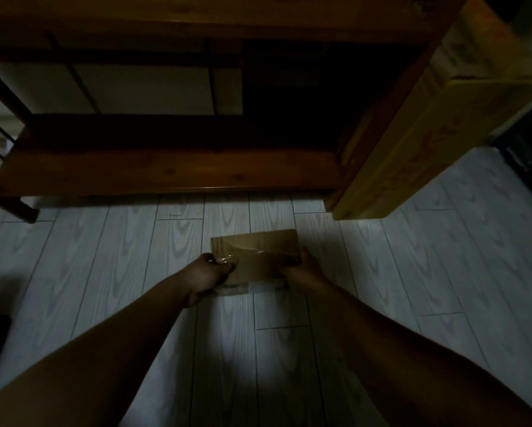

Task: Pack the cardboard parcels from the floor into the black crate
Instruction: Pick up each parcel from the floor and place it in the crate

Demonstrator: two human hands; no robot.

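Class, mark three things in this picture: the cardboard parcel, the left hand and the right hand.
cardboard parcel (258,254): head view, taped top face.
left hand (206,277): head view, back of the hand.
right hand (304,266): head view, back of the hand.

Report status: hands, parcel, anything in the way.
Left hand and right hand grip cardboard parcel at its ends. Black crate not identifiable. Floor around it bare.

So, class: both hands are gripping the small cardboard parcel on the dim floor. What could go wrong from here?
1. The room is very dark, so the left hand and right hand may misjudge their hold on the cardboard parcel.
2. Glossy tape crosses the parcel top; fingers might slip there.
3. The wooden shelf and tall yellow box stand close ahead; lifting forward could bump them.
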